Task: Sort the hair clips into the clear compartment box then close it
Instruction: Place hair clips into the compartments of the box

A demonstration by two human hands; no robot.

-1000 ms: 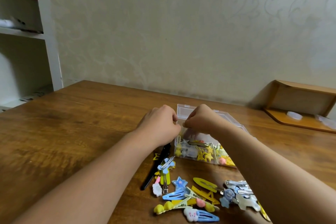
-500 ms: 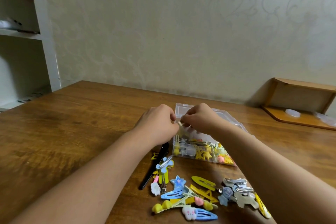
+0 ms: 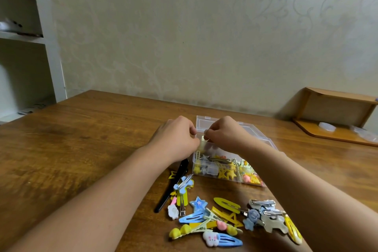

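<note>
hands: left hand and right hand both pinch one small pale clip, fingers curled
box: clear compartment box directly under them (lid open)
loose clips: hair clips at 6 o'clock on the counter

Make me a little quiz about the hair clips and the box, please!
1. True or false: the clear box has its lid shut.
2. Which clip lies nearest the camera: A) the blue clip with a white bunny, B) the black clip, C) the blue star clip?
3. Fill in: the left hand and right hand together pinch a small pale ____ clip over the box.

Key: 1 false, it stands open. 2 A. 3 yellow.
</note>
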